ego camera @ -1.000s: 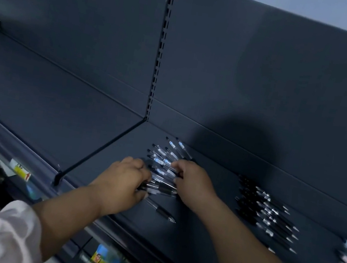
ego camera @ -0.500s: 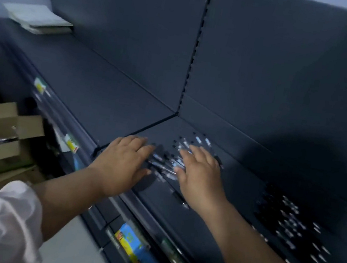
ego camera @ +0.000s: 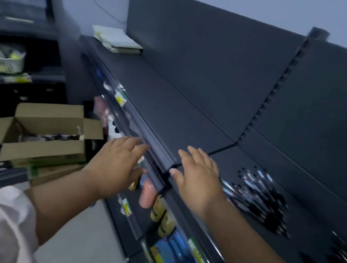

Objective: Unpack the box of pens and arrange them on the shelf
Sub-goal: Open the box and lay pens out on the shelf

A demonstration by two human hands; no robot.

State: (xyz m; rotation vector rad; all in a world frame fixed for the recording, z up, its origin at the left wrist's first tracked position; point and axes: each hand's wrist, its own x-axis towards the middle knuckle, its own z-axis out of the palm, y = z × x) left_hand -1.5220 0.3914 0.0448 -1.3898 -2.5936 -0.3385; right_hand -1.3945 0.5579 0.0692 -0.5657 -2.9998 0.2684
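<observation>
Both empty, fingers straight: L hand (ego camera: pixel 118 163) just off the shelf (ego camera: pixel 171 108) front edge, R hand (ego camera: pixel 197 177) over it; open box (ego camera: pixel 50 117) sits left of & below shelf, nearer L hand; laid-out pens (ego camera: pixel 257 195) on shelf, right side.

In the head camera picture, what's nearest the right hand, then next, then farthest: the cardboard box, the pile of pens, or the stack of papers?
1. Pile of pens: on the shelf, just right of the right hand.
2. Cardboard box: off to the left, beyond the left hand.
3. Stack of papers: at the shelf's far left end.
</observation>
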